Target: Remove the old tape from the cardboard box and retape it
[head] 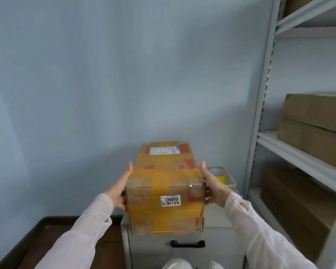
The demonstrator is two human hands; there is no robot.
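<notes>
A cardboard box (164,183) wrapped in yellowish old tape sits on a grey drawer cabinet (217,237). A white label reading 0989 is on its near face and a shipping label lies on its top at the far end. My left hand (119,186) presses flat against the box's left side, thumb along the top edge. My right hand (213,184) presses flat against the right side. A yellow tape roll (218,174) stands just behind my right hand, partly hidden by it.
A grey metal shelf rack (264,113) stands at the right with brown cartons (314,123) on its shelves. A blue-grey wall is behind. Dark brown floor (52,239) shows at the lower left. The cabinet has a black drawer handle (187,244).
</notes>
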